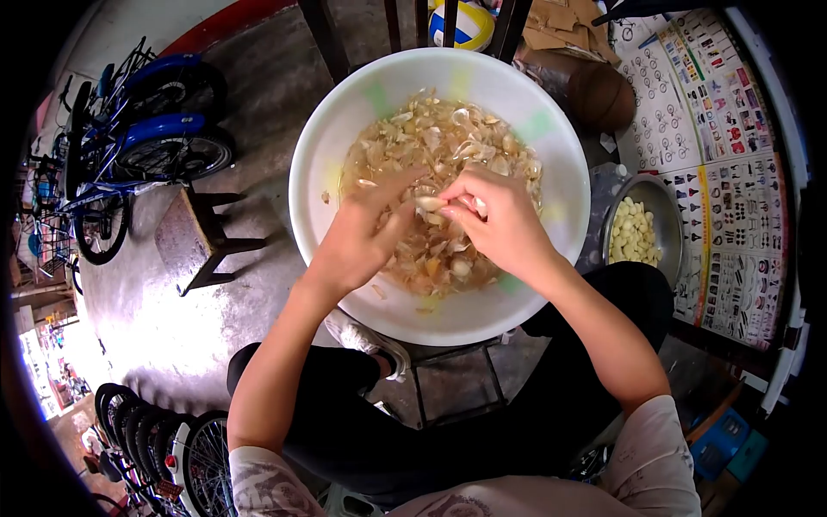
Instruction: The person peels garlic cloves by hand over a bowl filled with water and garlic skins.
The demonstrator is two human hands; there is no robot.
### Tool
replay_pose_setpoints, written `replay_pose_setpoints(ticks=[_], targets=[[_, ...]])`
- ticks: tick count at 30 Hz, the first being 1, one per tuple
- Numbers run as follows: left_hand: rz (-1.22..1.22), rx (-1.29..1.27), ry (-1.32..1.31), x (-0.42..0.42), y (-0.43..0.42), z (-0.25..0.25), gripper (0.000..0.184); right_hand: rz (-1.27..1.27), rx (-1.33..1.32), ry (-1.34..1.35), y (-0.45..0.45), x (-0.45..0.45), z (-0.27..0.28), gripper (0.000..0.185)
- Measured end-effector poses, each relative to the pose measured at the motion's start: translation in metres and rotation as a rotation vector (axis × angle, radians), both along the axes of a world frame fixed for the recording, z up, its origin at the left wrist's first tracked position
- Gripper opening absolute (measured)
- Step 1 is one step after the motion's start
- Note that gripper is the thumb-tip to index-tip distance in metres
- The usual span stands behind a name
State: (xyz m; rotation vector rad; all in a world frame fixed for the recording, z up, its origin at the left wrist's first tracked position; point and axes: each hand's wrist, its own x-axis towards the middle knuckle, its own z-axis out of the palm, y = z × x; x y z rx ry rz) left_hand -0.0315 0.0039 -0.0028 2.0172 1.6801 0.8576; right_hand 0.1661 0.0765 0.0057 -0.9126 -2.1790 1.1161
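Observation:
Over the large white basin [314, 164], my right hand [504, 215] pinches a garlic clove [428, 203] between thumb and fingers. My left hand [366, 233] is just left of the clove, its thumb and fingers apart and somewhat blurred; whether they touch the clove is hard to make out. Beneath both hands, brownish water in the basin carries a thick layer of loose garlic skins [457, 133] with some cloves among them. To the right, a metal bowl [674, 228] contains many pale peeled garlic cloves [635, 231].
A wooden stool [194, 237] stands on the concrete floor left of the basin. Bicycles [164, 129] are parked at the left and lower left. Behind the basin are dark bars, a volleyball [465, 24] and a brown ball [600, 96]. A printed chart [706, 172] lies at right.

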Motion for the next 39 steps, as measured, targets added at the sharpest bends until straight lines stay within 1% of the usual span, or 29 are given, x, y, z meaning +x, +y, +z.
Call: replay_pose_setpoints(ticks=[2,4,6,8,9,10,11,12,14,17,20,22,23,25,26,28,29,32,35,39], targets=[[0.031,-0.401,-0.482,0.004,0.001,0.013,0.04,0.013,0.042,0.044,-0.001,0.0,0.001,0.015],[0.028,-0.409,-0.478,0.004,0.0,0.013,0.039,-0.009,0.032,-0.011,-0.002,0.0,0.008,0.018],[0.023,-0.414,-0.472,0.004,0.0,0.011,0.039,-0.044,0.059,0.032,-0.005,-0.001,0.01,0.018],[0.102,-0.443,-0.753,0.006,0.001,0.008,0.034,-0.079,0.089,0.075,-0.006,-0.002,0.011,0.018],[0.103,-0.442,-0.753,0.007,0.0,0.01,0.034,-0.075,0.151,0.105,-0.006,-0.002,0.011,0.017],[0.124,-0.469,-0.845,0.008,-0.001,0.013,0.03,-0.071,0.212,0.136,-0.006,-0.002,0.011,0.016],[0.145,-0.495,-0.936,0.008,-0.001,0.015,0.026,-0.069,0.212,0.137,-0.006,-0.002,0.011,0.016],[0.147,-0.494,-0.936,0.007,-0.001,0.017,0.026,-0.063,0.254,0.148,-0.006,-0.002,0.01,0.015],[0.135,-0.51,-0.958,0.006,-0.002,0.02,0.018,-0.054,0.296,0.161,-0.007,-0.002,0.009,0.014],[0.151,-0.572,-1.009,0.004,-0.003,0.016,0.017,-0.039,0.283,0.152,-0.006,-0.002,0.009,0.014],[0.12,-0.536,-1.064,0.005,-0.004,0.009,0.018,-0.046,0.293,0.166,-0.008,0.0,0.007,0.014],[0.139,-0.565,-1.095,0.009,-0.005,0.016,0.02,-0.089,0.204,0.173,-0.01,0.002,0.007,0.014],[0.152,-0.593,-1.128,0.011,-0.004,0.019,0.021,-0.085,0.21,0.172,-0.009,0.002,0.006,0.014],[0.159,-0.584,-1.118,0.013,-0.005,0.012,0.023,-0.055,0.089,0.162,-0.005,0.004,0.0,0.013],[0.169,-0.588,-1.103,0.014,-0.005,0.009,0.026,-0.051,0.095,0.16,-0.004,0.004,0.0,0.013],[0.177,-0.609,-1.077,0.013,-0.007,0.009,0.027,0.024,0.138,0.1,-0.003,0.003,-0.001,0.011],[0.185,-0.636,-1.048,0.013,-0.007,0.009,0.028,0.079,0.097,0.061,-0.003,0.005,0.0,0.01],[0.161,-0.702,-1.033,0.012,-0.009,0.005,0.029,0.139,0.083,0.0,-0.005,0.007,-0.005,0.009],[0.186,-0.748,-1.02,0.016,-0.012,0.0,0.029,0.164,0.115,-0.075,-0.008,0.008,-0.008,0.008],[0.187,-0.733,-0.995,0.02,-0.011,-0.001,0.03,0.192,0.128,-0.155,-0.01,0.008,-0.005,0.008]])
